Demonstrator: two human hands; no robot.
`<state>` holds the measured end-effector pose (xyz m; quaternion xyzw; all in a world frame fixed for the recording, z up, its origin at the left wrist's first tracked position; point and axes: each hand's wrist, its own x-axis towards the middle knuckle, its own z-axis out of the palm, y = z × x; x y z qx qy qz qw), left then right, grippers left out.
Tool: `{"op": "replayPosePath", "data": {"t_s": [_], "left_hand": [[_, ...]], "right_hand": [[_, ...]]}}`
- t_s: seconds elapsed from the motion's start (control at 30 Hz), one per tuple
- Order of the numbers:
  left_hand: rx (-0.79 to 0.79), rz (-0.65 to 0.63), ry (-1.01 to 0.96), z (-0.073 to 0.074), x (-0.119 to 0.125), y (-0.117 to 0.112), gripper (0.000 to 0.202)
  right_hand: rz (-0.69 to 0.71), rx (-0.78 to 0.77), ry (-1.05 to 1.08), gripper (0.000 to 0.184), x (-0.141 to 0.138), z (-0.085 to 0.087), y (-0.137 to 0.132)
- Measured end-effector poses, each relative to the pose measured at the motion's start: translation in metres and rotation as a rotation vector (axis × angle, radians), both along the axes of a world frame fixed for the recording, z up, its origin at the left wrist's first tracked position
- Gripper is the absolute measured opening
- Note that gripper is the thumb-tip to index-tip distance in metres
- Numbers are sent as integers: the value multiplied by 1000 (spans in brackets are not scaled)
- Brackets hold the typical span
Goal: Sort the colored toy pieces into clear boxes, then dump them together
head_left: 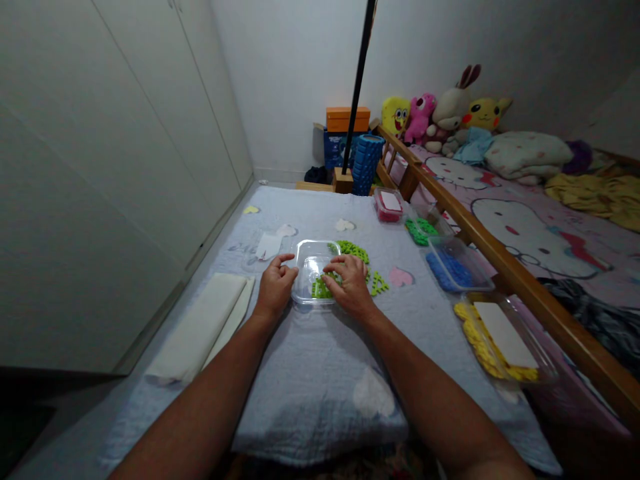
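A clear plastic box sits on the grey quilted mat in front of me. My left hand grips the box's left rim, fingers curled over the edge. My right hand reaches into the box from the right, fingers bent down on green foam pieces inside it. More green foam pieces lie on the mat just beyond my right hand, and a green triangle piece lies to its right.
Along the wooden bed rail stand clear boxes of blue pieces, yellow pieces, green pieces and a red box. A folded white cloth lies left. Plush toys sit on the bed. White cupboards line the left side.
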<state>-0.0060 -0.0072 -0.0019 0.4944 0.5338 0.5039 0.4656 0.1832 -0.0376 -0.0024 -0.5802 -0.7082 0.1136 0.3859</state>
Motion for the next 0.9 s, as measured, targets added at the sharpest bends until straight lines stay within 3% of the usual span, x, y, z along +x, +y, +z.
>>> {"op": "replayPosePath", "data": {"t_s": [0.2, 0.37, 0.5, 0.63, 0.9], "left_hand": [[-6, 11, 25, -1, -1, 0, 49], [4, 19, 45, -1, -3, 0, 48], [22, 20, 36, -4, -3, 1, 47], [37, 21, 53, -5, -3, 1, 45], [12, 26, 41, -1, -2, 0, 48]], "right_hand": [[26, 35, -13, 24, 16, -2, 2], [-135, 28, -79, 25, 62, 4, 11], [-314, -219, -294, 30, 102, 9, 10], [-343, -498, -415, 23, 114, 13, 5], [-314, -565, -362, 15, 109, 16, 5]]}}
